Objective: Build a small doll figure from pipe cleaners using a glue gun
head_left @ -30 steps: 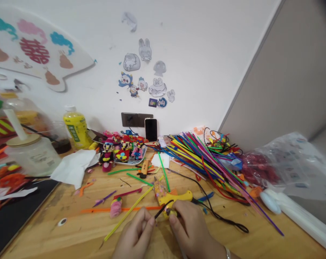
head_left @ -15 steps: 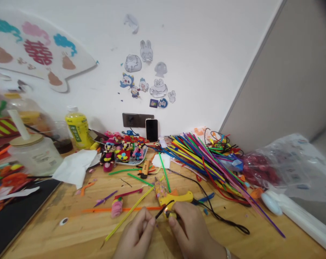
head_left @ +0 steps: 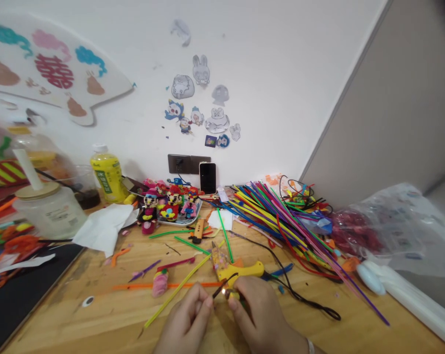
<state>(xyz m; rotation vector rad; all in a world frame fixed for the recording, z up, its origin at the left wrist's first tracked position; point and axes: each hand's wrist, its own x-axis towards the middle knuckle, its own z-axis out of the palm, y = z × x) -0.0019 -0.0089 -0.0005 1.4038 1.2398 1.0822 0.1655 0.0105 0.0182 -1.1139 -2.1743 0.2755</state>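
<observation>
My left hand (head_left: 188, 314) is closed, pinching a short dark pipe cleaner (head_left: 217, 292) that points up and right. Closed around a small yellow lighter (head_left: 233, 294) is my right hand (head_left: 261, 309), with most of the lighter's body hidden by the fingers. A small flame (head_left: 223, 291) glows at the lighter's tip, right beside the dark pipe cleaner. Just beyond my hands lies a yellow glue gun (head_left: 244, 270). A pink wrapped piece (head_left: 160, 282) and a yellow pipe cleaner (head_left: 178, 290) rest on the table to the left.
A bundle of coloured pipe cleaners (head_left: 277, 221) spreads at the right. Small figures (head_left: 173, 202) stand on a tray at the back, near an orange lighter (head_left: 199, 230) and a phone (head_left: 208, 178). A bottle (head_left: 107, 174) and a jar (head_left: 49, 211) stand left. The glue gun's cable (head_left: 299, 297) loops right.
The flame at the lighter's tip is brighter and the lighter sits slightly further left, close to the dark pipe cleaner. My left hand has hardly moved.
</observation>
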